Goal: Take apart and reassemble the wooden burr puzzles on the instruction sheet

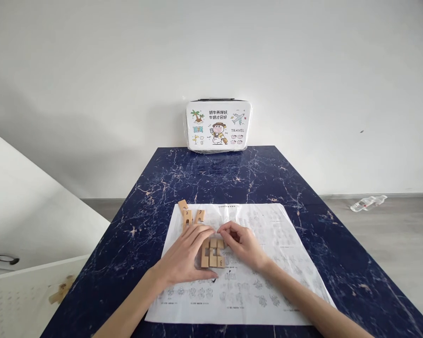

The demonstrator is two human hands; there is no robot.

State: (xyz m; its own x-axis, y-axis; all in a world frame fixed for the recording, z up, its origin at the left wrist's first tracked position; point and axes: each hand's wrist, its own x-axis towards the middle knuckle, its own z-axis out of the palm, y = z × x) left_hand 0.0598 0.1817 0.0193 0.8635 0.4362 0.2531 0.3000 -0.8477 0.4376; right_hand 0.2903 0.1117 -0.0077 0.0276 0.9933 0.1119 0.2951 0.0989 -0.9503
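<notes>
A small cluster of notched wooden puzzle blocks [213,254] sits on a printed instruction sheet [264,291], with a mark on its lower right piece. My left hand [183,253] curves around the cluster's left side, fingers stretched past its far edge and thumb extended along its near edge. The fingers and thumb are apart; whether they touch the blocks is hard to tell. At the upper right corner of the cluster, my right hand [245,244] has its fingers curled in a pinch. What lies between those fingertips, if anything, is hidden.
Loose notched wooden pieces, numbered 2 [187,216] and 3 [199,216], lie beyond my left hand with another piece [183,205]. A white illustrated case [218,124] stands against the wall on the dark blue marbled table [211,180]. A white basket [17,300] is lower left; a plastic bottle [368,203] lies on the floor.
</notes>
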